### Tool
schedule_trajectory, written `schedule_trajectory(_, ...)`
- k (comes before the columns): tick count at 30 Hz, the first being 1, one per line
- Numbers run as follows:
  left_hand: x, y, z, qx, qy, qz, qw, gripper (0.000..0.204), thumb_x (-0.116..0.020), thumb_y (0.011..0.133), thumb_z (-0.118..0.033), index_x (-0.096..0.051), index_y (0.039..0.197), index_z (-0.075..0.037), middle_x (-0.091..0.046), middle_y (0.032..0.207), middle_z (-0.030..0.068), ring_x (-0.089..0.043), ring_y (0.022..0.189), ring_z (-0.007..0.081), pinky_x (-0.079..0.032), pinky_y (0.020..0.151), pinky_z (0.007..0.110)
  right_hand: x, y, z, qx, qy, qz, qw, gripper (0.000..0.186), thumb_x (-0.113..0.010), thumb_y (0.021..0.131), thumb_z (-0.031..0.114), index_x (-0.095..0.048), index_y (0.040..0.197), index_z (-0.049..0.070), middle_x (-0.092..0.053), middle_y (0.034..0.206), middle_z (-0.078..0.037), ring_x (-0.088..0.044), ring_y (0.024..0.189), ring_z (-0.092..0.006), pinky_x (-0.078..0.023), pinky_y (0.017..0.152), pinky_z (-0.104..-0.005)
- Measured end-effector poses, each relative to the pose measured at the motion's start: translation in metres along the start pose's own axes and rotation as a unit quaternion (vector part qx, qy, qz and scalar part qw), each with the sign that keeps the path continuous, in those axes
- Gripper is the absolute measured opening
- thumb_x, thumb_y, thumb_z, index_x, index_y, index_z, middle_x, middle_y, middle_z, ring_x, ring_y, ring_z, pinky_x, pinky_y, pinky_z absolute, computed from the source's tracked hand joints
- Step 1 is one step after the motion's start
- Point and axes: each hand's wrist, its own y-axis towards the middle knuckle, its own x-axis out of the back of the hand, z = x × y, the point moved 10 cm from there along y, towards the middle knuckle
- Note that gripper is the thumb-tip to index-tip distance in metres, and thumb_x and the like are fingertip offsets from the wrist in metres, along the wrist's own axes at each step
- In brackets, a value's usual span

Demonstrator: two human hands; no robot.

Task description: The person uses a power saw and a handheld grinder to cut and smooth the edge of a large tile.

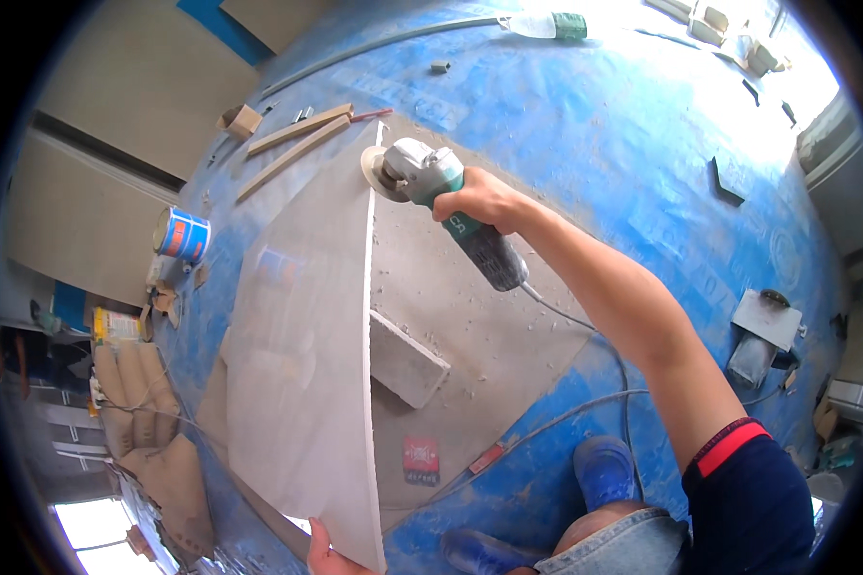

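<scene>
The right hand [479, 199], just above the middle of the frame, has its grip wrapped round the green and grey body of an angle grinder [446, 206]. The grinder's round disc [374, 171] sits at the top end of the thin white edge of a large tile [302, 335], though the view does not show whether the two touch. The tile is a broad, smooth, pale grey sheet with a faint gloss, held up on its edge and running from the upper middle down to the bottom middle of the frame. At its lower corner the left hand [324, 556] has its grip closed on the tile's bottom edge; only part of the hand shows at the frame's lower rim.

Under the tile lies a flat grey board [508, 355], rough and matte, strewn with dust and small chips. A rectangular grey block [408, 359] rests on it just right of the tile. A thin cord [585, 326] trails from the grinder's tail across the board. The floor is covered with worn, dusty blue sheeting [623, 125]. At the bottom right are two blue rubber shoes [604, 470]. In the upper left lie two long wooden strips [292, 139], and further left stands a blue and white tin can [182, 235]. Tan stuffed sacks [153, 431] are piled at the lower left.
</scene>
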Motion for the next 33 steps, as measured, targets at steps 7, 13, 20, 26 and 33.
schedule_trajectory(7,-0.003,-0.001,0.001,-0.003,0.007,0.012,1.000,0.048,-0.047,0.107,-0.041,-0.057,0.138,-0.005,-0.066,0.134,0.0112,-0.062,0.123,0.0299,-0.050,0.107,0.045,0.016,0.025,0.003,-0.027,0.014,-0.010,0.999,0.052,-0.081,0.064,0.031,-0.069,0.103,-0.002,-0.064,0.097,-0.014,-0.062,0.085,-0.0259,-0.051,0.077,-0.0402)
schedule_trajectory(13,-0.004,0.000,0.004,-0.009,-0.008,0.008,1.000,0.049,-0.047,0.107,-0.041,-0.056,0.139,-0.004,-0.064,0.137,0.0128,-0.061,0.125,0.0310,-0.048,0.109,0.046,0.027,0.041,0.005,-0.084,0.023,-0.012,0.996,0.041,-0.079,0.069,0.027,-0.068,0.096,-0.002,-0.065,0.091,-0.011,-0.065,0.078,-0.0215,-0.055,0.071,-0.0362)
schedule_trajectory(20,-0.008,-0.002,0.004,-0.008,-0.029,0.033,0.999,0.047,-0.047,0.108,-0.039,-0.056,0.138,-0.003,-0.064,0.135,0.0140,-0.062,0.124,0.0307,-0.050,0.107,0.046,-0.004,0.048,-0.011,-0.097,0.273,0.069,0.955,0.046,-0.076,0.072,0.022,-0.061,0.108,-0.002,-0.068,0.096,-0.015,-0.071,0.081,-0.0246,-0.061,0.075,-0.0365)
schedule_trajectory(26,-0.006,-0.001,0.005,-0.011,-0.042,0.022,0.999,0.047,-0.047,0.108,-0.037,-0.056,0.138,-0.003,-0.064,0.135,0.0146,-0.063,0.123,0.0308,-0.050,0.108,0.047,-0.031,0.049,-0.022,-0.107,0.421,0.141,0.890,0.049,-0.071,0.077,0.021,-0.054,0.117,-0.002,-0.068,0.098,-0.017,-0.071,0.082,-0.0276,-0.062,0.077,-0.0407)
schedule_trajectory(33,-0.017,-0.005,0.009,0.013,-0.080,0.044,0.996,0.046,-0.048,0.107,-0.039,-0.058,0.136,-0.004,-0.066,0.134,0.0128,-0.062,0.124,0.0306,-0.051,0.107,0.048,-0.056,0.032,-0.020,-0.129,0.558,0.197,0.795,0.047,-0.069,0.076,0.021,-0.053,0.113,-0.004,-0.066,0.096,-0.019,-0.070,0.080,-0.0298,-0.063,0.078,-0.0435)
